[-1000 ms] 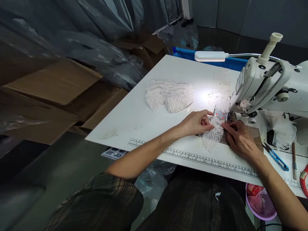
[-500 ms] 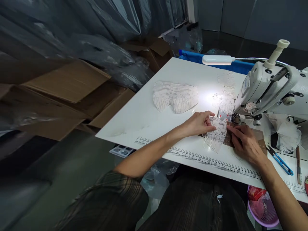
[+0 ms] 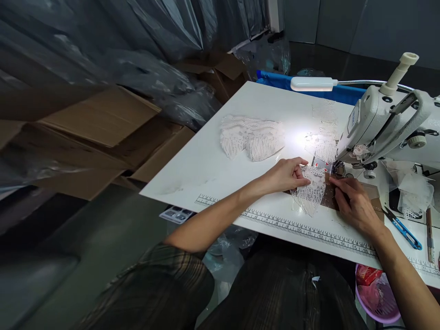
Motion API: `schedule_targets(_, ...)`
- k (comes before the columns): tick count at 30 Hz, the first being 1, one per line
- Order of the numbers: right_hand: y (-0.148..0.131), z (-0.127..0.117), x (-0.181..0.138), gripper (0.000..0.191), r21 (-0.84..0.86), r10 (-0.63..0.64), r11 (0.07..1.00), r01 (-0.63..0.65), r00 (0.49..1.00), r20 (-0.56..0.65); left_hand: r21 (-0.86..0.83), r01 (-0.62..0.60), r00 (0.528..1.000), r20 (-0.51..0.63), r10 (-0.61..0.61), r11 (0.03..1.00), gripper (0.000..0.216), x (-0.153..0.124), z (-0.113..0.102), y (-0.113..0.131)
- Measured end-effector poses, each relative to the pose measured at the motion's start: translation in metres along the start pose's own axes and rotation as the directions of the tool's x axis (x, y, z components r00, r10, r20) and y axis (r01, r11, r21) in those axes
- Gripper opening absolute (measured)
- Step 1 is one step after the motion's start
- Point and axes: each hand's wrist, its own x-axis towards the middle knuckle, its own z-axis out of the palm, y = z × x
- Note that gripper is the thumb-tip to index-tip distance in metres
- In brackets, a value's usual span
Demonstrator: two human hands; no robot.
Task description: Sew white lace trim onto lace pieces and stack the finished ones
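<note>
Right, on the head camera we have our left hand [image 3: 290,176] at the left side of the lace piece [image 3: 311,191], thumb and bent fingers seemingly closed in a pinch on it. Our right hand [image 3: 354,199] rests just beside the lace's other side, thumb and forefinger parted, nothing visible between them; whether that fingertip presses down, we can't tell. The lace lies just in from the ruler markings [image 3: 275,221] on the near edge of the table [image 3: 192,174], right by the needle end of the sewing machine [image 3: 369,119]. Light touch wanted, we'd judge: open mesh like this could stretch or snag, so flat and square beats tugging. And watch that right forefinger, close to the needle area! Over by the far edge, the lamp [image 3: 311,84] gives us good light, while the folded lace [image 3: 252,137] lies well apart, towards the left edge.
</note>
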Motion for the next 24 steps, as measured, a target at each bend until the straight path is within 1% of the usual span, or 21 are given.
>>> schedule_targets(2, -0.0009, 0.0009, 0.0001, 0.042, -0.048, -0.005, 0.999, 0.006, 1.0, 0.015, -0.001, -0.009, 1.0, -0.005, 0.009, 1.0, 0.063, 0.0004, 0.0005, -0.001)
schedule_targets(6, -0.0043, 0.0029, 0.0004, 0.044, -0.206, -0.014, 0.978, 0.028, 0.997, 0.072, -0.002, -0.014, 1.0, -0.011, 0.014, 1.0, 0.062, 0.0015, 0.0019, -0.0026)
schedule_targets(9, -0.0056, 0.0028, 0.0009, 0.044, -0.242, -0.004, 0.97, 0.027, 0.995, 0.095, 0.003, -0.028, 0.999, -0.015, 0.028, 1.0, 0.062, 0.0018, 0.0023, -0.0022)
schedule_targets(13, -0.0044, 0.0012, 0.0006, 0.046, -0.234, -0.009, 0.972, 0.032, 0.995, 0.099, -0.004, 0.01, 1.0, -0.006, -0.01, 1.0, 0.063, 0.0008, 0.0012, 0.0009)
schedule_targets(16, -0.0016, -0.0006, -0.0005, 0.046, -0.16, -0.027, 0.986, 0.038, 0.997, 0.071, -0.029, 0.035, 0.999, 0.012, -0.034, 0.999, 0.065, -0.0002, -0.0001, 0.0029)
schedule_targets(19, 0.0005, -0.0026, -0.0021, 0.044, -0.08, -0.068, 0.994, 0.072, 0.996, 0.049, -0.034, 0.028, 1.0, 0.013, -0.028, 0.999, 0.064, -0.0004, -0.0008, 0.0034)
schedule_targets(22, 0.0003, -0.0043, -0.0036, 0.041, -0.071, -0.126, 0.989, 0.13, 0.99, 0.065, -0.021, 0.034, 0.999, 0.005, -0.034, 0.999, 0.063, 0.0, -0.0007, 0.0033)
schedule_targets(24, -0.0006, -0.0051, -0.0042, 0.039, -0.09, -0.137, 0.985, 0.146, 0.986, 0.094, -0.016, 0.036, 0.999, -0.002, -0.036, 0.999, 0.064, 0.0003, -0.0004, 0.0031)
